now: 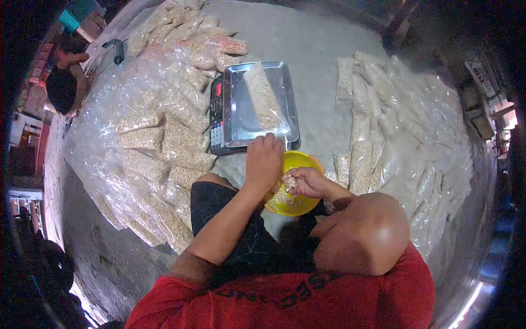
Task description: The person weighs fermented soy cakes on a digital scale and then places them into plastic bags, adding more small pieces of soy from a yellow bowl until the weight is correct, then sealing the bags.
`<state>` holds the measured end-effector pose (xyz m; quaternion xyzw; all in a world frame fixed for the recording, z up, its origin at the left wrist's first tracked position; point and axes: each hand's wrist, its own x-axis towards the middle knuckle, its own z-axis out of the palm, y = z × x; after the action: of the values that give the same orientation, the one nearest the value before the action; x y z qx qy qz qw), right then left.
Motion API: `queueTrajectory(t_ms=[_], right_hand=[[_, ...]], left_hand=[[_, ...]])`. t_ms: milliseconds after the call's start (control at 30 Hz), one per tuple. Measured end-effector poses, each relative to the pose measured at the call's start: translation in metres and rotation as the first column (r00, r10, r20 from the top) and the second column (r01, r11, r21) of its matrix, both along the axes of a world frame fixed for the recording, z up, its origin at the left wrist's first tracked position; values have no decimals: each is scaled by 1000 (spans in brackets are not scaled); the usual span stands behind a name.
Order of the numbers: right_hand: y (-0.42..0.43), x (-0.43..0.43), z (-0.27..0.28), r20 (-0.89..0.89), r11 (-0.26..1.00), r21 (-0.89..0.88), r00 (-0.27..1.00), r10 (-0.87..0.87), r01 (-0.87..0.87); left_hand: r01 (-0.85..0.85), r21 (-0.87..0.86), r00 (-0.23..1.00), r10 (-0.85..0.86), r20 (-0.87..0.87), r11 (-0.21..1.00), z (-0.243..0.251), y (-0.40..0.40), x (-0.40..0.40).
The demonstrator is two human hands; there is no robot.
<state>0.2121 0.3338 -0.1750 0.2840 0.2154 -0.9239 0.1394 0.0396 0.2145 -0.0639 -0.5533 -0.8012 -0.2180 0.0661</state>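
Observation:
A clear plastic bag filled with pale puffed or grain-like pieces (263,96) lies slanted in the metal tray (238,140) of a digital scale with a keypad (217,133). My left hand (265,158) is at the tray's near edge, by the bag's loose end; its fingertips are partly hidden, so a grip on the plastic cannot be made out. Below the scale a yellow plastic bowl (299,209) with orange handles stands between my legs, holding some of the pale pieces. Over the bowl my right hand (304,181) holds a small amount of these pieces in its curled fingers.
Many filled clear bags lie piled on the left (144,140) and on the right (370,135). A dark-handled tool (118,51) lies beyond the left pile. At the far left another person's arm (72,59) shows. My knee (365,230) is raised at the right.

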Motion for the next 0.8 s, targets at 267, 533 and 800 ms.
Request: queueTrajectory(t_ms=[267,533,800], right_hand=[[-2,4,-7,-150,435,900,932,330,-9],[1,-25,32,-311,901,349,939,-148,257],[8,-42,66,-115,864,313,918,-379,395]], left_hand=[[272,-67,919,-239,313,960,-38,6,-29],[289,-1,847,-256,465,957,-33,7,-27],[178,150,864,-228,449,972,-30,18,-16]])
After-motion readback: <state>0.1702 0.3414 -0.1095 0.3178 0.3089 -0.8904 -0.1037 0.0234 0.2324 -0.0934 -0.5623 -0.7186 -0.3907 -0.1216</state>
